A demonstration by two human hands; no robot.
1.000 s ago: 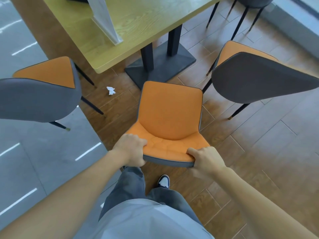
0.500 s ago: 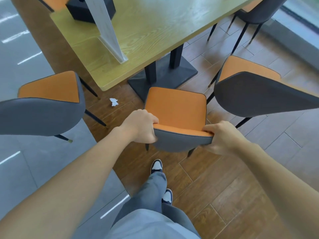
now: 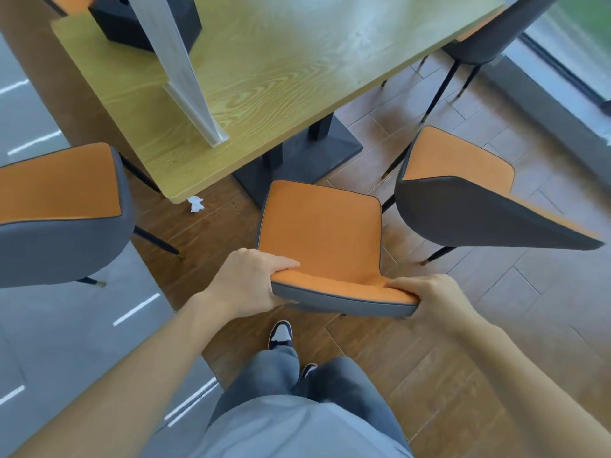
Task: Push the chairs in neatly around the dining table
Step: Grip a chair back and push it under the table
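I have both hands on the middle chair (image 3: 322,233): my left hand (image 3: 246,285) wraps the left end of its backrest top, thumb lying over the orange face and fingers curled behind the grey shell, and my right hand (image 3: 429,300) clasps the right end the same way. The chair faces the near edge of the dining table (image 3: 264,77), its seat front just short of that edge and in line with the black pedestal base (image 3: 307,160).

To do this well, I judge I should push evenly through both hands so the seat goes in square, keep the legs sliding flat on the wood-plank floor (image 3: 479,342), and stop before they meet the base.

The seat and inner back are a matte orange fabric, piped at the rim; the outer shell is smooth grey and curved. The tabletop is pale wood with bold grain. Two matching chairs wait: the left chair (image 3: 62,213) off the near left corner, the right chair (image 3: 463,200) angled off the near edge, both on thin black legs. A crumpled white scrap (image 3: 196,203) lies on the floor below the near left corner.
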